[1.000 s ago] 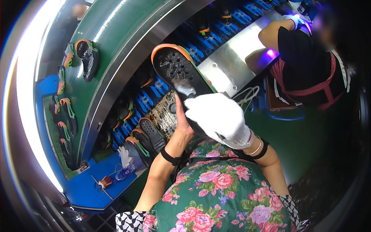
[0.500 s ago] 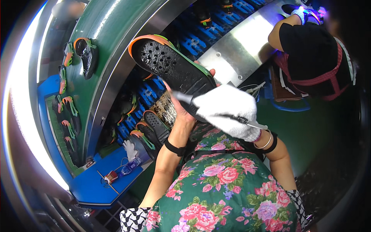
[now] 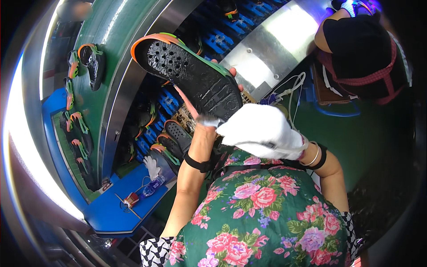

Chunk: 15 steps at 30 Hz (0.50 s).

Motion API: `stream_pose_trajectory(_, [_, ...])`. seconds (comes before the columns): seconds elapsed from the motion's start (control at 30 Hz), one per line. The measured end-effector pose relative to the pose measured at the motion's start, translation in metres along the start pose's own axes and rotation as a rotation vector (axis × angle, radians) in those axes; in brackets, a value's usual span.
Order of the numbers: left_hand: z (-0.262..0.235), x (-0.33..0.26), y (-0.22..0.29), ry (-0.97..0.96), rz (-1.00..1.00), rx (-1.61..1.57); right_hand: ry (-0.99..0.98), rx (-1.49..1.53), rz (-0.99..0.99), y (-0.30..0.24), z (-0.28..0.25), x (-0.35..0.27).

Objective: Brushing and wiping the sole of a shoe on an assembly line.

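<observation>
A black clog-like shoe [image 3: 195, 84] with an orange and green rim lies across my bare left hand [image 3: 190, 106]. Its perforated inner surface faces up and shines as if wet. My left thumb presses one side of it while fingertips show along the other. In a white knit glove, my right hand [image 3: 260, 131] is closed around a small brush [image 3: 209, 121], whose blurred pale tip points left near my left wrist. Most of the brush's handle is hidden by the glove.
At left runs a green conveyor [image 3: 122, 33] with several similar shoes. More shoes sit on blue racks [image 3: 169, 100] beneath its metal edge. A blue table [image 3: 115, 209] holds a bottle [image 3: 153, 186] and a white glove [image 3: 152, 167]. Another person [image 3: 360, 58] sits at the upper right.
The shoe has shifted left and slightly up in view. My right hand and the brush have moved down, from over the shoe's near end toward my left wrist.
</observation>
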<state>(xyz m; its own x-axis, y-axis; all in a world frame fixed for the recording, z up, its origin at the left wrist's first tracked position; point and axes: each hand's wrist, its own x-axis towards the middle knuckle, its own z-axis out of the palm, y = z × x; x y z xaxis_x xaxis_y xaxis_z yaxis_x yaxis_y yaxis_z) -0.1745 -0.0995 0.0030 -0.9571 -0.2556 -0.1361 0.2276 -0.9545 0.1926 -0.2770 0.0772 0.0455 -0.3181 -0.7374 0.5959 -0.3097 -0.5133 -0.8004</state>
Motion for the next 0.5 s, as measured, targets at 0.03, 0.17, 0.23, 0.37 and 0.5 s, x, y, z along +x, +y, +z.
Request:
stream_pose_trajectory(0.03, [-0.002, 0.000, 0.003, 0.013, 0.020, 0.018, 0.001, 0.003, 0.003, 0.002, -0.001, 0.000])
stream_pose_trajectory(0.17, [0.016, 0.000, -0.006, 0.158, 0.135, 0.008, 0.125, -0.008, 0.122, 0.013, -0.008, -0.002])
stream_pose_trajectory(0.23, [0.002, 0.001, 0.004, 0.123, 0.073, 0.125, -0.010, -0.181, -0.038, 0.009, -0.003, -0.004])
stream_pose_trajectory(0.37, [0.008, -0.004, 0.001, 0.116, 0.046, 0.056, 0.001, 0.421, 0.285, 0.005, -0.006, -0.006])
stream_pose_trajectory(0.5, [0.002, -0.002, 0.012, -0.093, -0.124, 0.173, 0.013, 0.051, 0.154, 0.016, -0.013, -0.004])
